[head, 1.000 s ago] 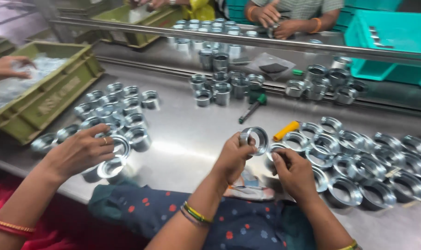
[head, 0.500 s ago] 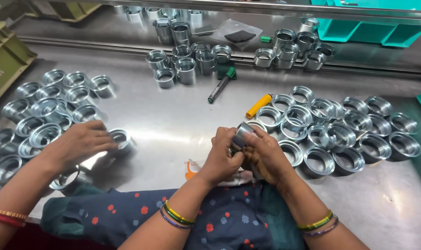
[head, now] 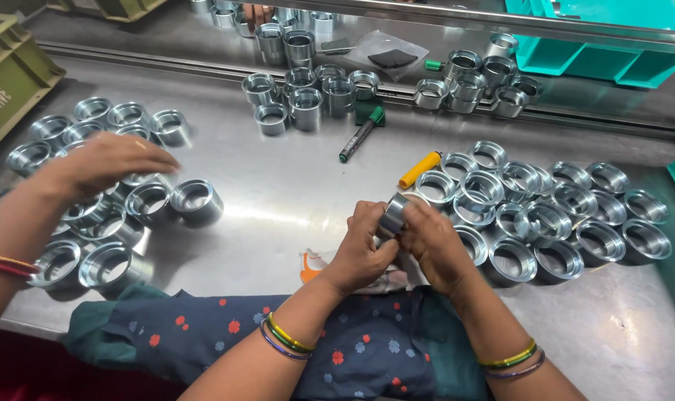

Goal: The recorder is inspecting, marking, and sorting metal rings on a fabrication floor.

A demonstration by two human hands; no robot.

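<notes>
both hands, left hand (head: pixel 359 249) and right hand (head: pixel 435 245), pinch one shiny short metal ring (head: pixel 391 215) between them, above the steel tabletop (head: pixel 293 178). roughly twenty similar rings (head: pixel 552 215) cluster right; one yellow marker (head: pixel 419 169), one green marker (head: pixel 362 134), one teal bin (head: pixel 612 37) beyond.

Ring (head: pixel 391 215): short polished steel sleeve, hollow, shiny machined outer wall. Held off the table (head: pixel 293 186), tilted on its side, outer wall facing the camera, bore mostly hidden. Pinched between left hand (head: pixel 359 249) and right hand (head: pixel 435 249), fingers of both wrapped on it. Sits just left of the ring pile (head: pixel 545 215), near the table's front edge.
</notes>
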